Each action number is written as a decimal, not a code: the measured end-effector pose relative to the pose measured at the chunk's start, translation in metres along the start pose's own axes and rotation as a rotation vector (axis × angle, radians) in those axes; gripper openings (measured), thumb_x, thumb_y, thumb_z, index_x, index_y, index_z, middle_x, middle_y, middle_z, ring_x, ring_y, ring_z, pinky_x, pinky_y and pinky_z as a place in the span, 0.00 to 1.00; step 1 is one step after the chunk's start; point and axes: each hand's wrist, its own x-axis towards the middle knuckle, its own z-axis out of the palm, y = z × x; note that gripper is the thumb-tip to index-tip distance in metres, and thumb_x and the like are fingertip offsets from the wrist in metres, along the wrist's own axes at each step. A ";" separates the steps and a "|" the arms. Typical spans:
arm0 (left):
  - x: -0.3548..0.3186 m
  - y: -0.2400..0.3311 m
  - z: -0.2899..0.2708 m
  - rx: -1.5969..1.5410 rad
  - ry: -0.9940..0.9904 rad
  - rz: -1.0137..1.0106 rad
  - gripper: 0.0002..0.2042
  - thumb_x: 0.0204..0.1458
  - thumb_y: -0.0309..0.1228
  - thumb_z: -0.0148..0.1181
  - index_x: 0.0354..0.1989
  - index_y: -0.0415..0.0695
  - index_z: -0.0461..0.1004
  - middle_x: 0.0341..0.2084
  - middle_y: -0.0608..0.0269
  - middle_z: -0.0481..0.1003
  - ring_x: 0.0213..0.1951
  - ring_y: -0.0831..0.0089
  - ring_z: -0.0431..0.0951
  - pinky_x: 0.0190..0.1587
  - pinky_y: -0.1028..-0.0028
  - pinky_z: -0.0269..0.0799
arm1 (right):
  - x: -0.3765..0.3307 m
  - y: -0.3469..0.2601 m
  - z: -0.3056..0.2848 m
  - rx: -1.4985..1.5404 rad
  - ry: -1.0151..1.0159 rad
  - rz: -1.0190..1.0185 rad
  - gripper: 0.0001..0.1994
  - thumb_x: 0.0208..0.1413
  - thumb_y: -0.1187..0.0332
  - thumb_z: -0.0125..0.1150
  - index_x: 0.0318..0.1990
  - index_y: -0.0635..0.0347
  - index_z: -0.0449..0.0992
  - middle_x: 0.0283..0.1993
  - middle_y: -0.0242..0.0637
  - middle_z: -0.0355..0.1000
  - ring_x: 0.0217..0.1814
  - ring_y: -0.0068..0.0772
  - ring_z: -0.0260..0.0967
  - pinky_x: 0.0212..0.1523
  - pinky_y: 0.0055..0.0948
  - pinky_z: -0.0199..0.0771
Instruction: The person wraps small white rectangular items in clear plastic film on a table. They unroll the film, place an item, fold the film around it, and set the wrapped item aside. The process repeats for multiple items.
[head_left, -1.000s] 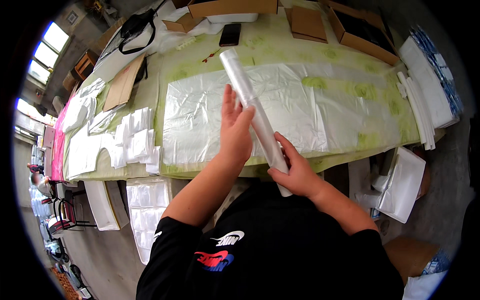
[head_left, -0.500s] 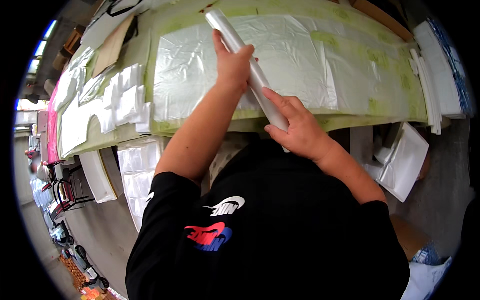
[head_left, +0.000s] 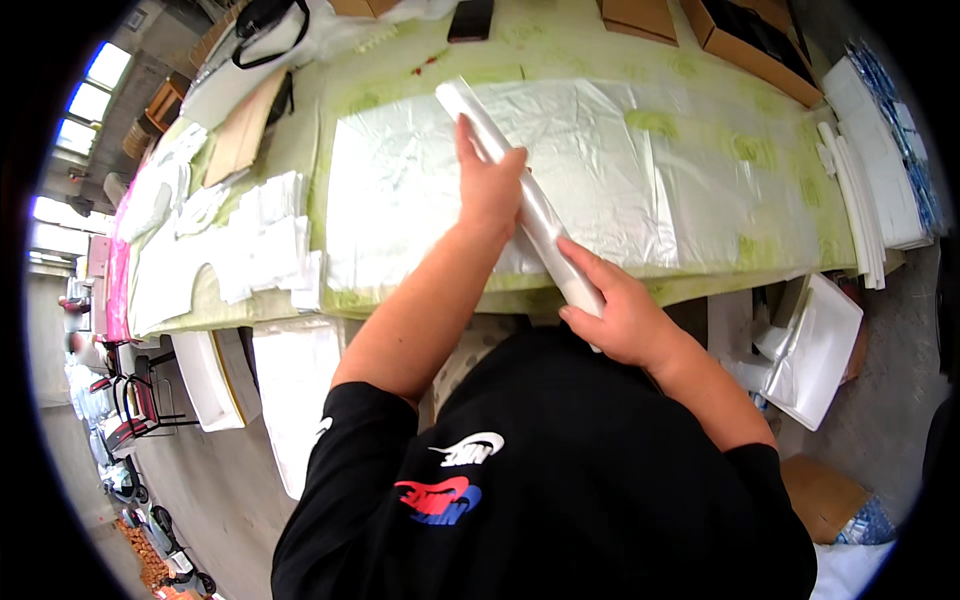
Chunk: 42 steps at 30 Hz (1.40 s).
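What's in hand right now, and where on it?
A long white plastic-wrapped roll. Left hand wraps its upper middle; right hand grips the near end, above the clear sheet.

A packing workshop, seen from my own head: a long green-covered tabletop (head_left: 700,80) carries clear plastic sheeting (head_left: 600,170), stacked white bags (head_left: 265,250) and brown cardboard boxes (head_left: 750,40); a bare concrete floor (head_left: 210,480) and high industrial windows (head_left: 90,100) lie beyond.

cardboard boxes (head_left: 745,35), white stacks (head_left: 265,250), a phone (head_left: 471,18).
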 end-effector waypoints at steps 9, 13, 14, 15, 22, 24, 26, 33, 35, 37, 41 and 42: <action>0.104 0.009 -0.044 0.353 -0.133 0.030 0.28 0.57 0.36 0.64 0.68 0.46 0.70 0.67 0.49 0.67 0.66 0.61 0.67 0.66 0.65 0.62 | -0.034 0.020 -0.014 -0.026 0.048 0.043 0.39 0.54 0.65 0.65 0.75 0.44 0.60 0.53 0.52 0.72 0.53 0.52 0.72 0.57 0.39 0.73; 0.116 0.037 -0.049 0.656 -0.271 -0.141 0.24 0.58 0.41 0.64 0.63 0.50 0.76 0.51 0.66 0.76 0.47 0.73 0.71 0.47 0.75 0.67 | -0.044 0.021 -0.018 -0.012 0.042 0.071 0.39 0.54 0.66 0.66 0.75 0.43 0.61 0.54 0.52 0.72 0.53 0.51 0.73 0.57 0.38 0.73; 0.121 0.039 -0.046 0.710 -0.287 -0.174 0.22 0.58 0.41 0.64 0.61 0.49 0.77 0.50 0.66 0.76 0.46 0.72 0.71 0.46 0.74 0.68 | -0.045 0.021 -0.019 -0.007 0.036 0.082 0.38 0.54 0.66 0.66 0.75 0.43 0.61 0.53 0.52 0.72 0.53 0.51 0.73 0.57 0.38 0.73; 0.126 0.041 -0.043 0.765 -0.302 -0.206 0.21 0.58 0.41 0.64 0.59 0.49 0.78 0.49 0.66 0.76 0.46 0.72 0.71 0.46 0.74 0.68 | -0.046 0.021 -0.020 -0.001 0.030 0.092 0.38 0.53 0.66 0.66 0.75 0.43 0.61 0.53 0.52 0.72 0.53 0.51 0.73 0.58 0.38 0.73; 0.136 0.036 -0.039 0.924 -0.334 -0.198 0.18 0.58 0.40 0.60 0.53 0.44 0.80 0.45 0.62 0.78 0.44 0.67 0.74 0.49 0.66 0.70 | -0.047 0.022 -0.024 -0.037 0.036 0.062 0.45 0.52 0.65 0.67 0.78 0.50 0.52 0.65 0.58 0.68 0.64 0.57 0.69 0.62 0.42 0.71; 0.135 0.031 -0.036 0.943 -0.320 -0.180 0.19 0.58 0.41 0.58 0.53 0.44 0.80 0.46 0.61 0.78 0.44 0.66 0.74 0.50 0.66 0.70 | -0.058 0.016 -0.030 -0.028 -0.009 0.169 0.47 0.52 0.65 0.68 0.78 0.52 0.49 0.65 0.59 0.68 0.65 0.60 0.70 0.62 0.44 0.71; 0.129 0.028 -0.034 0.970 -0.301 -0.146 0.19 0.58 0.40 0.57 0.53 0.43 0.79 0.47 0.58 0.78 0.45 0.64 0.75 0.52 0.66 0.70 | -0.079 0.009 -0.042 -0.082 -0.086 0.308 0.48 0.51 0.64 0.70 0.78 0.52 0.48 0.61 0.59 0.72 0.61 0.61 0.72 0.60 0.45 0.73; 0.117 -0.002 -0.038 1.283 -0.167 0.341 0.19 0.57 0.39 0.54 0.51 0.41 0.80 0.55 0.49 0.76 0.52 0.51 0.78 0.55 0.58 0.74 | -0.212 0.033 -0.076 -0.200 -0.176 0.530 0.45 0.48 0.68 0.73 0.75 0.50 0.56 0.54 0.53 0.77 0.55 0.57 0.76 0.55 0.42 0.77; 0.115 -0.005 -0.034 1.473 -0.189 0.475 0.17 0.56 0.37 0.54 0.47 0.41 0.81 0.55 0.48 0.76 0.52 0.49 0.79 0.53 0.56 0.75 | -0.254 0.054 -0.070 -0.083 -0.084 0.558 0.41 0.47 0.74 0.72 0.72 0.51 0.61 0.53 0.46 0.77 0.54 0.47 0.77 0.54 0.37 0.76; 0.099 0.013 -0.020 1.675 -0.278 0.465 0.16 0.56 0.37 0.55 0.47 0.42 0.81 0.57 0.50 0.75 0.54 0.50 0.77 0.55 0.56 0.73 | -0.284 0.069 -0.065 0.049 0.009 0.651 0.38 0.46 0.79 0.69 0.69 0.53 0.66 0.52 0.41 0.77 0.53 0.36 0.77 0.53 0.32 0.76; 0.092 0.033 -0.003 1.712 -0.396 0.390 0.22 0.58 0.44 0.57 0.58 0.46 0.77 0.61 0.53 0.72 0.63 0.52 0.71 0.68 0.55 0.62 | -0.298 0.088 -0.054 0.149 0.106 0.695 0.35 0.46 0.81 0.65 0.67 0.54 0.69 0.52 0.34 0.75 0.53 0.27 0.73 0.52 0.28 0.74; 0.101 0.035 0.004 1.666 -0.427 0.336 0.23 0.58 0.43 0.57 0.60 0.47 0.75 0.62 0.52 0.72 0.64 0.52 0.70 0.69 0.55 0.61 | -0.290 0.087 -0.054 0.124 0.106 0.704 0.35 0.46 0.81 0.65 0.67 0.54 0.69 0.53 0.34 0.75 0.53 0.27 0.73 0.52 0.28 0.75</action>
